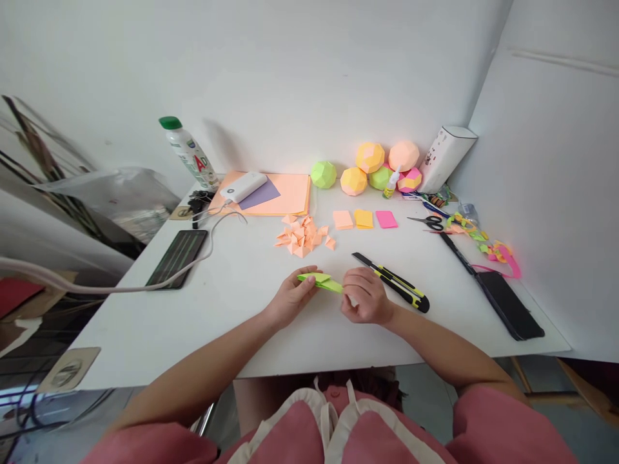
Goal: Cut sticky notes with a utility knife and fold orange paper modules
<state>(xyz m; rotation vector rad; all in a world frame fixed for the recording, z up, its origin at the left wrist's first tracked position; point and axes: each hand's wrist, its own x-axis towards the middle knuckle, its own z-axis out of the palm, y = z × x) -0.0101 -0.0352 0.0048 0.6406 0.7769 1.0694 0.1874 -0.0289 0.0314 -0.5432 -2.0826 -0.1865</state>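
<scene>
A folded lime-green paper point(325, 282) is held over the front middle of the white table point(232, 328). My left hand point(293, 296) grips its left end, thumb on top and fingers beneath. At its right end, the curled fingers of my right hand point(363, 296) pinch the paper and hide that tip. A black and yellow utility knife point(399, 281) lies just right of my right hand. Beyond my hands rests a heap of small folded peach paper pieces point(300, 237). Behind them are squares of peach point(343, 220), orange point(363, 219) and pink paper point(386, 219).
Faceted paper balls point(370, 158) and a small glue bottle point(391, 183) stand by the wall. Scissors point(430, 223), a black case point(510, 306) and paper scraps point(483, 241) lie right. Leftward are a phone point(178, 259), a cabled power bank point(244, 187) and a bottle point(191, 154).
</scene>
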